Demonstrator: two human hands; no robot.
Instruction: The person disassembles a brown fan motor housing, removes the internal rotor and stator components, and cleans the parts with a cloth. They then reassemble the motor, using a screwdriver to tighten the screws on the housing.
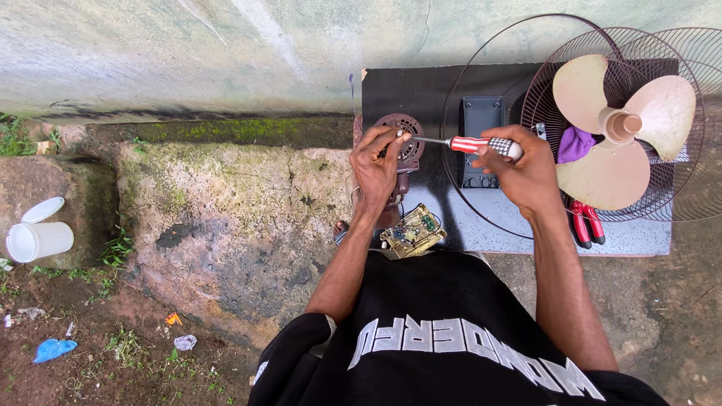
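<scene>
The left hand grips a round, dark, vented motor at the worktop's left edge. The right hand holds a red-and-white striped screwdriver, tip at the motor. A circuit board lies below.

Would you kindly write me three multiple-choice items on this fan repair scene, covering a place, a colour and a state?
1. Where do the red-handled pliers lie?
A. under the wire fan guard's edge on the board
B. in the white cup
C. on the person's lap

2. What colours is the screwdriver handle?
A. plain blue
B. red and white stripes
C. black and green

3. What is the left hand doing?
A. hanging free
B. holding the cup
C. gripping the fan motor

Answers: 1 A, the pliers poke out beneath the guard beside the right hand. 2 B, the stripes show along the handle. 3 C, its fingers wrap the round motor housing.
</scene>
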